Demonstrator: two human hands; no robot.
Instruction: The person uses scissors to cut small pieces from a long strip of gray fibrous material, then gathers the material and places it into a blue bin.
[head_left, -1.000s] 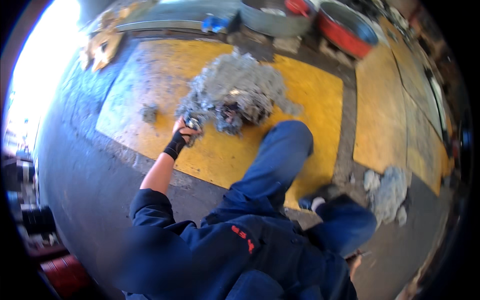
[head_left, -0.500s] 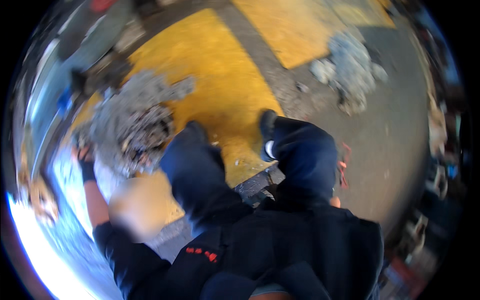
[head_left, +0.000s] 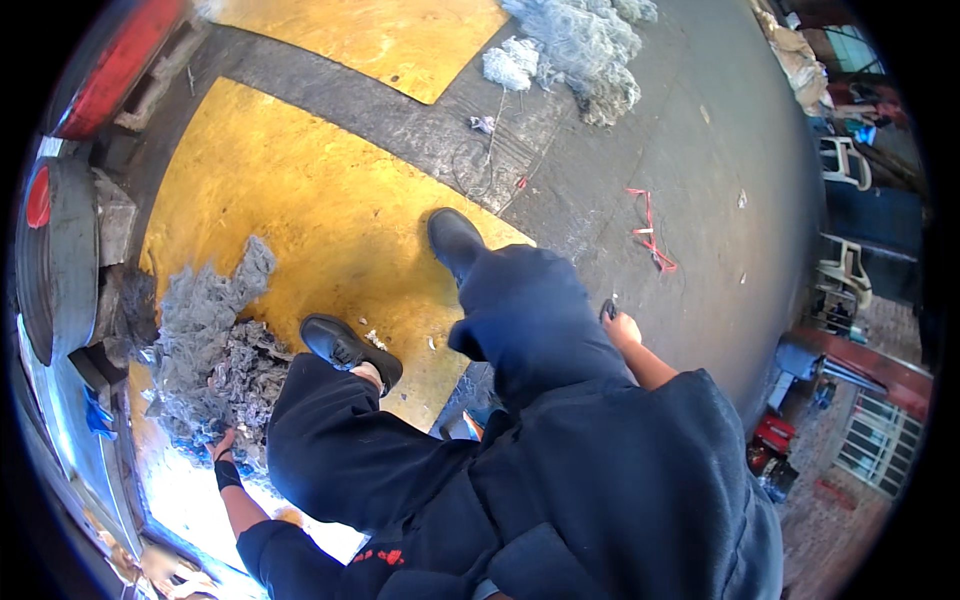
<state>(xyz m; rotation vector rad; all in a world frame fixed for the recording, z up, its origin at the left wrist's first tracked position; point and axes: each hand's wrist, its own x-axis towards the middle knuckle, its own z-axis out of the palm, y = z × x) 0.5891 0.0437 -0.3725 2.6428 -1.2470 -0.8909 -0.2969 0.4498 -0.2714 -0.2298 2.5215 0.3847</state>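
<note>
A heap of matted grey fibre [head_left: 195, 325] lies by my left foot, partly on a yellow floor plate [head_left: 270, 190]. My left hand [head_left: 224, 446], with a dark band round its wrist, reaches down to the heap's near edge. Its fingers are partly hidden and look closed on the fibre. Out to the right, beside my right knee, my right hand [head_left: 622, 329] is closed round a small dark object [head_left: 608, 309]. Most of that object is covered, so its kind cannot be made out.
Another pile of pale grey fibre [head_left: 590, 50] lies at the far side. A red strap [head_left: 650, 232] rests on the dark floor to the right. Large round drum-like parts [head_left: 68, 260] stand at the left. White chairs [head_left: 846, 163] and red machinery [head_left: 772, 435] line the right.
The view has turned, so the heap and my left hand appear lower. My left hand remains at the heap's edge. My right hand, mostly hidden before, now shows beside my knee.
</note>
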